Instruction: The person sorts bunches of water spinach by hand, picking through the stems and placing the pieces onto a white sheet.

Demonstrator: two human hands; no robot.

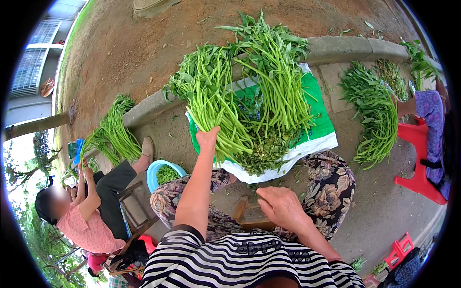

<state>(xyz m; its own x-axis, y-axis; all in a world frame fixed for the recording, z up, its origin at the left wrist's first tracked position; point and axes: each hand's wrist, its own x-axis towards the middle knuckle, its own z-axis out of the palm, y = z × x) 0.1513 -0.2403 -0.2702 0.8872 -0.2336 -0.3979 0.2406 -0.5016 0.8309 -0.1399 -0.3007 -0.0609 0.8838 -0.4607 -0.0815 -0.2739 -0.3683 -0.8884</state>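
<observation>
My left hand (208,136) is wrapped around the lower stems of a bundle of leafy greens (212,97), which look like water spinach. Beside that bundle, a second pile of long-stemmed greens (284,90) lies with its leaves over the stone curb. Beneath both spreads a green and white plastic sack (324,118). Plucked leaves and trimmings (266,153) are heaped at the sack's near side. My right hand (282,205) is held curled over my lap, near my knee in floral trousers. Its fingertips are hidden underneath, and no stem shows in it.
A light blue basin (154,172) with chopped greens stands by my left knee. To the left a seated person (90,216) handles stems. More greens (378,111) lie at right near a red plastic stool (414,151) and another person's leg. A stone curb (338,50) runs across beyond the sack.
</observation>
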